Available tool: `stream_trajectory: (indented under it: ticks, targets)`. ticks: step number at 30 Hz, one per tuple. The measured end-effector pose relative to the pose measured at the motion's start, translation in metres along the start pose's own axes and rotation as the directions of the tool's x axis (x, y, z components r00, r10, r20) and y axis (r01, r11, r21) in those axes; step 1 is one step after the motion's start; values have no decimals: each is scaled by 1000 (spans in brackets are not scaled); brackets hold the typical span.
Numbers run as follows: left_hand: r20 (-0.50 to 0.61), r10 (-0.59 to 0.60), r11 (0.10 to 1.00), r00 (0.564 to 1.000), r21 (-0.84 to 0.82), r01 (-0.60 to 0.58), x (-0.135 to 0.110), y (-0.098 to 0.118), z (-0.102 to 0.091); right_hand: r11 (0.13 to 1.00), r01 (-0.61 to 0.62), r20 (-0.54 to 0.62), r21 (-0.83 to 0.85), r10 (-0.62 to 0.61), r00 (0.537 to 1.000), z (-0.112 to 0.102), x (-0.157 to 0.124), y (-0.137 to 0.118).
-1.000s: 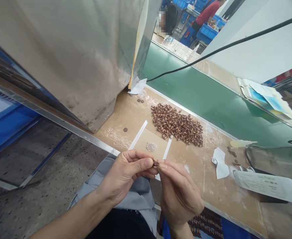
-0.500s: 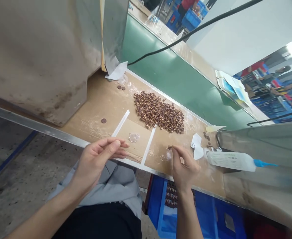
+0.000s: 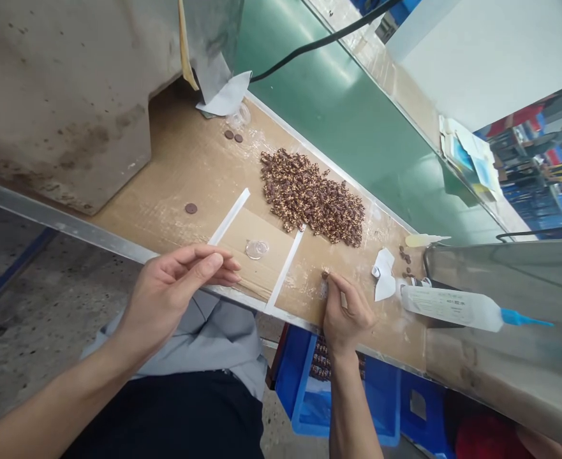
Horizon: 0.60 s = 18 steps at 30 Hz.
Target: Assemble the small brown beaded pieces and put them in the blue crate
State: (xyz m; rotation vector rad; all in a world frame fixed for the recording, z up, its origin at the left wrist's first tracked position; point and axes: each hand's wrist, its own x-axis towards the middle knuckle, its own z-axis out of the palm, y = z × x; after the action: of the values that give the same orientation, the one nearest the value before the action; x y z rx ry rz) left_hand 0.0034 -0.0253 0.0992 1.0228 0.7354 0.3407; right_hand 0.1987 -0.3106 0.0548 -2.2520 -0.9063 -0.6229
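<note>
Blue crate (image 3: 288, 376) is sitting below the near edge of the table (image 3: 166, 178), rows of dark pieces (image 3: 321, 360) showing inside. Left hand (image 3: 166, 293) is hovering by that edge, thumb lying over curled fingers; cannot tell whether tips are meeting or holding anything. Right hand (image 3: 347, 312) is pinching a small brown piece (image 3: 325, 275) between thumb and finger, right of two white strips (image 3: 230, 217). Clear round piece (image 3: 259, 247) is lying between those strips. White bottle (image 3: 453, 306), blue-nozzled, is resting farther right, near white paper (image 3: 384, 274). Beyond, a brown-and-gold heap (image 3: 314, 197) is spreading; green panel (image 3: 381, 134) is running behind, black cable (image 3: 319, 44) crossing it
</note>
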Motion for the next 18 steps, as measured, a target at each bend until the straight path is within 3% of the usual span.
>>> stream_trajectory:
  ticks: [13,16,18]
  targets:
    - [12,13,1000,1000,7,-14,0,-1,-3,999,-39,-18,24,39,999,2,-1,0]
    - [53,23,997,998,77,-27,-3,0,0,998,-34,-93,52,38,995,-5,3,-19]
    - [148,8,984,989,172,-34,-9,2,6,983,-114,-138,145,134,981,-13,5,-43]
